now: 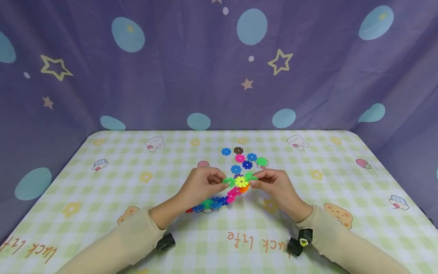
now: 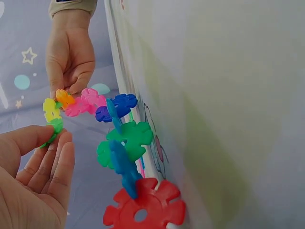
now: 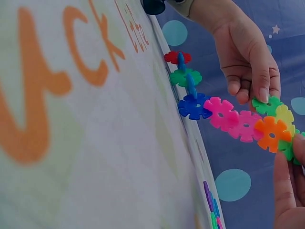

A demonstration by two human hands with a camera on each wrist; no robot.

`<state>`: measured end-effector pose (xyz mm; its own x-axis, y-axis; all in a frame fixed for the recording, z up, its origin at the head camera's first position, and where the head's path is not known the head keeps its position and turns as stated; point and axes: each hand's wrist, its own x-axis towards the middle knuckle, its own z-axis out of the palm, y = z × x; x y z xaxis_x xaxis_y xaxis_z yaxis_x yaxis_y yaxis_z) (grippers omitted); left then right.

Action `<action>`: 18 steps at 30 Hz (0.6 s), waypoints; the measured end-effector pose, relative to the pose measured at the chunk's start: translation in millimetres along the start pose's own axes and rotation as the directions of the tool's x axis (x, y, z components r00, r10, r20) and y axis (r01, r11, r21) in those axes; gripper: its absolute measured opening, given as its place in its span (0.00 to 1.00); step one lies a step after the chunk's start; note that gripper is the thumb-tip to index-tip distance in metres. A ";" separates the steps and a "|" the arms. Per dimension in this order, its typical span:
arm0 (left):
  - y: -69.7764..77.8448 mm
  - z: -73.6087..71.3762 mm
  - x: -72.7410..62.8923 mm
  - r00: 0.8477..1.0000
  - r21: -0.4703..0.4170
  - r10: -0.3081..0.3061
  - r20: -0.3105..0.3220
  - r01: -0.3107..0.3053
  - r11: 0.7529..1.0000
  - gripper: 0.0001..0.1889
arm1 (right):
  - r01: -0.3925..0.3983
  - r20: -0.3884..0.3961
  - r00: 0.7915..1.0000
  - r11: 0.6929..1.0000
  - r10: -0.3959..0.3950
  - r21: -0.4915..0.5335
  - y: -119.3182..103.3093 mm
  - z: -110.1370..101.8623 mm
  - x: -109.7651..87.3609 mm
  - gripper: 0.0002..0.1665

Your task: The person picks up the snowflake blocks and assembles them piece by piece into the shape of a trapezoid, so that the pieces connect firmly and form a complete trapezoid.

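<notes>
A chain of interlocking flower-shaped plastic discs is stretched between my hands and trails to the lower left. My left hand (image 1: pixel 202 183) pinches a light green disc (image 3: pixel 268 105) between thumb and fingers. That disc joins a yellow disc (image 1: pixel 242 182). On the other side my right hand (image 1: pixel 278 190) pinches a green disc (image 1: pixel 250 176), beside an orange disc (image 3: pixel 272 134). From the orange one run two pink discs (image 3: pixel 220 113), then blue and green discs (image 2: pixel 126 143), ending in a red disc (image 2: pixel 145 205).
Beyond my hands, loose discs lie on the checked tablecloth (image 1: pixel 113 179): several blue ones (image 1: pixel 226 151), a brown disc (image 1: pixel 238 150), a pink disc (image 1: pixel 240 158) and a green disc (image 1: pixel 261 161). A purple curtain (image 1: pixel 219 76) hangs behind the table.
</notes>
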<state>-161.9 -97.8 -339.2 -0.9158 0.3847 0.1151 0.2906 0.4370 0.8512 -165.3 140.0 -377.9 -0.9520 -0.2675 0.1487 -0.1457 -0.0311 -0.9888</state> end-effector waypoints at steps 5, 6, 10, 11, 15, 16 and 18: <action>1.5 1.5 0.4 1.000 0.001 0.025 -0.005 -0.025 1.000 0.02 | 0.000 0.007 1.000 1.000 0.000 -0.011 0.4 0.2 0.0 0.12; 1.7 1.5 0.2 0.999 0.003 0.033 -0.006 -0.033 0.999 0.02 | 0.001 0.006 1.000 1.000 -0.001 -0.015 0.3 0.3 0.3 0.11; 1.8 1.5 -0.3 0.998 0.014 0.054 -0.016 -0.054 0.998 0.02 | 0.017 0.008 1.000 1.000 -0.017 -0.023 -0.6 0.8 0.7 0.06; 1.7 1.5 -0.6 0.998 0.016 0.063 -0.017 -0.062 0.998 0.02 | 0.022 0.010 1.000 0.999 -0.021 -0.024 -0.8 0.8 0.7 0.05; 1.3 1.9 -0.9 0.996 0.018 0.086 -0.020 -0.085 0.996 0.02 | 0.020 0.013 1.000 1.000 -0.019 -0.020 -1.7 1.0 -0.3 0.06; 1.2 2.1 -0.9 0.996 0.017 0.090 -0.020 -0.090 0.996 0.02 | 0.016 0.014 1.000 1.000 -0.016 -0.022 -1.8 1.1 -0.6 0.07; 0.5 2.5 -0.6 0.995 0.017 0.103 -0.015 -0.103 0.995 0.02 | 0.022 0.021 1.000 0.999 -0.021 -0.033 -2.1 1.3 -1.4 0.09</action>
<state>-160.5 -95.8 -340.1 -0.8850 0.4157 0.2097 0.3877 0.4086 0.8263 -163.3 139.2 -376.1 -0.9428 -0.2872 0.1695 -0.1755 -0.0047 -0.9845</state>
